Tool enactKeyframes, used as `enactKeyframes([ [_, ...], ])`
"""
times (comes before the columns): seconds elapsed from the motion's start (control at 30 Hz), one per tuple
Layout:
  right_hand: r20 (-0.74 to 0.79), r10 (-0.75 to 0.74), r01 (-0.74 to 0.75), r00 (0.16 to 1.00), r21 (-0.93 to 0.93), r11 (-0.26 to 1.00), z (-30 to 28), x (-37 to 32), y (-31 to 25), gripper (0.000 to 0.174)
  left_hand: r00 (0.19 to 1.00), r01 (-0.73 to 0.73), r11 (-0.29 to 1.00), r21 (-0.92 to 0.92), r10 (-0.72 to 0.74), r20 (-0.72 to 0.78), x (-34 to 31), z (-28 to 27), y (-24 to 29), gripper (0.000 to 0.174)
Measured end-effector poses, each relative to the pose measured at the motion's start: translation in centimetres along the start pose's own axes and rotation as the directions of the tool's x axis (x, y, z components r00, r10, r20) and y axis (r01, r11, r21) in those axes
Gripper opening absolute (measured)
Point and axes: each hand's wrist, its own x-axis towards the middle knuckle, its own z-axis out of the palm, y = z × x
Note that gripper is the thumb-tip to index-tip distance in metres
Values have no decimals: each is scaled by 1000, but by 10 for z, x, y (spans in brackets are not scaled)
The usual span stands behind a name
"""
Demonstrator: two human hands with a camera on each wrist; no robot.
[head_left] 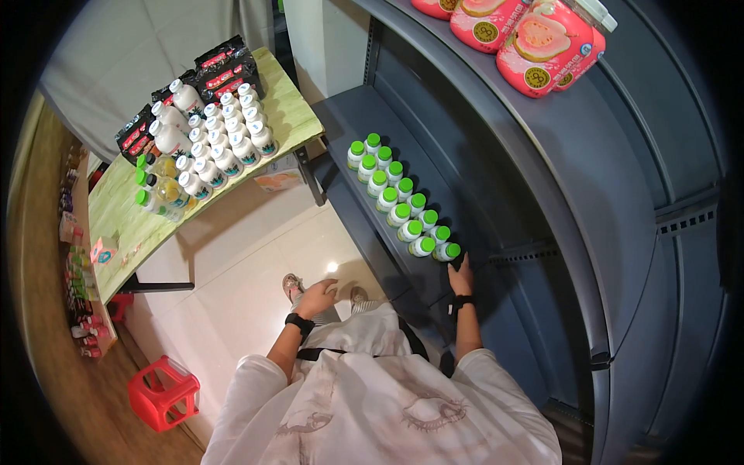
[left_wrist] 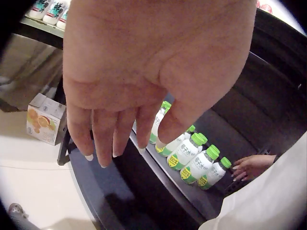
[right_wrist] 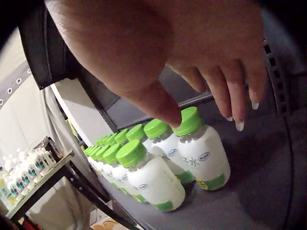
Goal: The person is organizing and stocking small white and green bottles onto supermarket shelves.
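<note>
Two rows of small white bottles with green caps (head_left: 389,200) stand upright along a dark grey lower shelf (head_left: 341,116). My right hand (head_left: 460,280) is at the near end of the rows. In the right wrist view its thumb overlaps the green cap of the end bottle (right_wrist: 204,160), while the other fingers hang loosely beyond that bottle, not curled round it. My left hand (head_left: 316,298) hovers over the floor in front of the shelf, holding nothing. In the left wrist view its fingers (left_wrist: 103,136) point down, relaxed and slightly spread.
A green-topped table (head_left: 287,105) at left carries white bottles (head_left: 225,159), black packs (head_left: 221,66) and several clear bottles. Large pink jars (head_left: 542,50) stand on the upper shelf, whose edge overhangs at right. A red stool (head_left: 163,392) and an orange-printed box (left_wrist: 46,119) are on the floor.
</note>
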Motion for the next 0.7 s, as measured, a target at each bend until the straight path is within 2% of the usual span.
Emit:
enactKeyframes([
  [0.1,-123,-78,87,989,71,994,-5,-30,-9,63,1000,13,999,-29,-13,-7,-8,-13,-4,43],
  [0.2,-244,-158,191,957,120,974,-17,-54,-44,58,997,72,996,-46,-72,-13,-17,-26,-9,41],
  [0.33,-357,-377,417,854,38,908,-28,-65,-104,49,994,53,999,-11,-54,-95,-33,-48,0,42],
  [0.37,-426,-450,512,785,37,858,-21,-62,-117,46,992,32,999,13,-30,-125,-35,-49,-5,42],
  [0.47,-356,-537,609,765,126,783,-19,-71,-178,44,987,4,998,62,6,-161,-45,-56,-13,40],
  [0.57,-268,-662,711,700,178,680,-13,-89,-237,36,991,21,995,95,-8,-134,-49,-72,-7,39],
  [0.63,-214,-728,757,652,251,604,-2,-104,-271,31,979,-30,999,41,37,-203,-50,-83,-12,39],
  [0.67,-165,-732,738,661,323,593,10,-110,-284,27,970,-56,998,15,58,-236,-52,-89,-17,40],
  [0.7,-123,-754,740,645,348,576,17,-117,-297,26,937,-126,991,36,131,-325,-55,-100,-15,37],
])
